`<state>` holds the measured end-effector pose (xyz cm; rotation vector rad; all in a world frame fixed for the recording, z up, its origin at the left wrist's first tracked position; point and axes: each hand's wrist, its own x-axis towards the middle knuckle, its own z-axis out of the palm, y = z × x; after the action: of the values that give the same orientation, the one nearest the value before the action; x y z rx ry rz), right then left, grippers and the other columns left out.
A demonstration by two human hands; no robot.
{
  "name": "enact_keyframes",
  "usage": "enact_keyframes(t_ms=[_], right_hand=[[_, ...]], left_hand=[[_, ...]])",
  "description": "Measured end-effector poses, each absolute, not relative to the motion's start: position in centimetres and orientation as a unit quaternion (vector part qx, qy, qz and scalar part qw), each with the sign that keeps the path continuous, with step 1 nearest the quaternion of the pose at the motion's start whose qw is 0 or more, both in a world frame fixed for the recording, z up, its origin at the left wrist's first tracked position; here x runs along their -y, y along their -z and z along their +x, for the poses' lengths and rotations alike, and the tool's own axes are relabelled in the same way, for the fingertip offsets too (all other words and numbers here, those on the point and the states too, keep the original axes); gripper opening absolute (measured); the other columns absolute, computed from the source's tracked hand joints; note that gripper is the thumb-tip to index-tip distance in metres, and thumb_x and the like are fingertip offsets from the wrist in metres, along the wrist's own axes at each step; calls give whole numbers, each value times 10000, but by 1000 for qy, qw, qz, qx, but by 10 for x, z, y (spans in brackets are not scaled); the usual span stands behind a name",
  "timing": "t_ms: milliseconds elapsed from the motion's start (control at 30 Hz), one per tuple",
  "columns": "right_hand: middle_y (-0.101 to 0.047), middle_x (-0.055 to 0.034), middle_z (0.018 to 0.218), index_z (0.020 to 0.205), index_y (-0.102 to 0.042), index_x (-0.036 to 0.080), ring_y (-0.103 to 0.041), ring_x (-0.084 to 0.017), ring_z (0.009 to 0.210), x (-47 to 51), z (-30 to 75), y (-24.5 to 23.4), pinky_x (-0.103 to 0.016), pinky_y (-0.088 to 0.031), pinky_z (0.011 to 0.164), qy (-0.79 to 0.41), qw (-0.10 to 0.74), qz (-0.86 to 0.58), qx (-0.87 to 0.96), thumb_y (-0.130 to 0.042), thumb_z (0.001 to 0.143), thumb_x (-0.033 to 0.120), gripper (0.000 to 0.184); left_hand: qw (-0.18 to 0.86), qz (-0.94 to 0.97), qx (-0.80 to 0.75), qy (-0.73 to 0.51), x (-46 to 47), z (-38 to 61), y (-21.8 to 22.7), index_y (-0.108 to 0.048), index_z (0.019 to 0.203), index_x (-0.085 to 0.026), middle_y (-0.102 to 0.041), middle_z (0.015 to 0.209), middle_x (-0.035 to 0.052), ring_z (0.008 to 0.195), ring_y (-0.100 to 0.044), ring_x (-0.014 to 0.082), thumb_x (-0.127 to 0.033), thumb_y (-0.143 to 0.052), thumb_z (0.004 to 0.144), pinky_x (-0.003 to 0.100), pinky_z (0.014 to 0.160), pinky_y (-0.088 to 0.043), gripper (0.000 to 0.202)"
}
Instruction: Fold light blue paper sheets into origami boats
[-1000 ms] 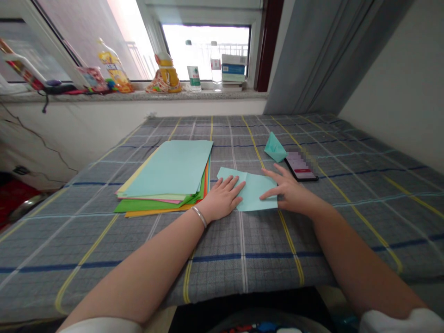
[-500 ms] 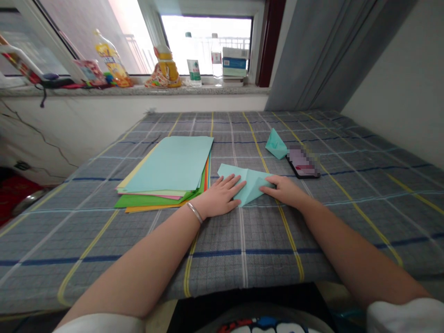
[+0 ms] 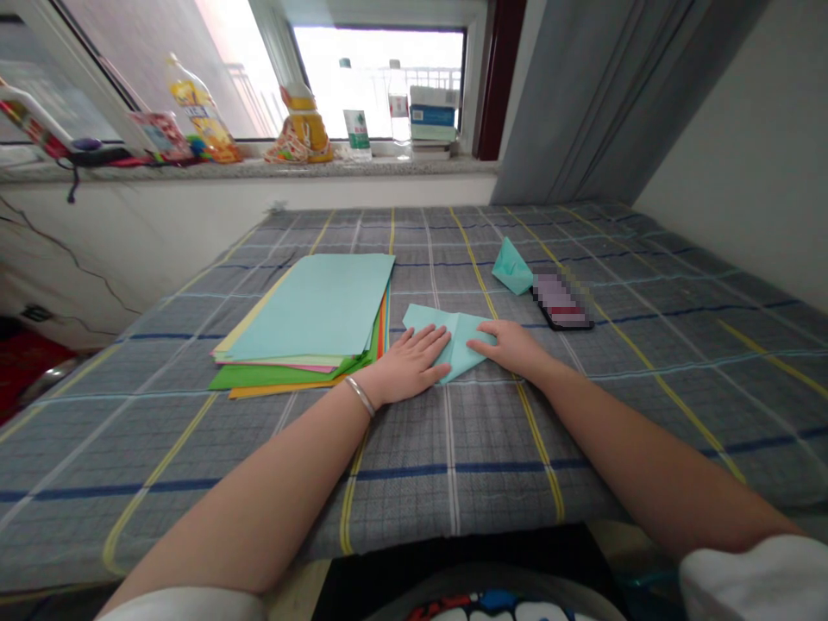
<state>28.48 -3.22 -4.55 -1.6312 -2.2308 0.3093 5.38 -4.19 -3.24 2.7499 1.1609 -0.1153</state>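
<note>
A light teal sheet of paper, partly folded into a pointed shape, lies on the checked grey cloth. My left hand lies flat on its left part, fingers stretched out, a silver bangle on the wrist. My right hand presses on the folded right flap, fingers flat along the crease. Neither hand grips anything.
A stack of coloured paper sheets lies left of the hands. A finished teal folded paper piece and a phone sit behind the right hand. Bottles and boxes stand on the windowsill. A grey curtain hangs at right.
My right hand has folded the paper's right side inward and slid left along the fold. The sheet went from a flat rectangle to a pointed shape. My left hand stayed put.
</note>
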Motion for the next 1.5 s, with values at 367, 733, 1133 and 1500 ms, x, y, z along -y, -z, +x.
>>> enact_keyframes(t_ms=[367, 733, 1133, 1500], right_hand=[[-699, -45, 803, 827, -652, 212, -604, -200, 736, 38, 276, 37, -277, -308, 564, -54, 135, -630, 763, -474, 861, 568, 399], [-717, -67, 879, 886, -666, 217, -633, -225, 795, 33, 270, 38, -283, -338, 573, -45, 111, -657, 745, -469, 867, 552, 389], [-709, -63, 837, 841, -658, 211, -626, -214, 777, 36, 270, 38, -276, -339, 584, -45, 132, -648, 748, -468, 881, 506, 353], [-710, -51, 868, 853, -635, 212, -625, -213, 811, 36, 273, 39, -277, -351, 616, -52, 151, -635, 756, -502, 870, 422, 250]], left_hand=[[49, 921, -386, 25, 44, 55, 36, -143, 1506, -169, -141, 1565, 113, 1450, -110, 251, -562, -181, 961, 462, 1155, -104, 673], [28, 924, -381, 23, 42, 54, 42, -144, 1505, -164, -142, 1565, 115, 1448, -124, 250, -497, -197, 974, 463, 1153, -124, 629], [15, 922, -387, 17, 47, 56, 38, -164, 1499, -141, -160, 1566, 104, 1447, -129, 255, -537, -218, 965, 439, 1158, -118, 667], [14, 919, -393, 17, 49, 58, 38, -169, 1499, -134, -160, 1567, 97, 1445, -137, 266, -519, -248, 965, 465, 1157, -132, 664]])
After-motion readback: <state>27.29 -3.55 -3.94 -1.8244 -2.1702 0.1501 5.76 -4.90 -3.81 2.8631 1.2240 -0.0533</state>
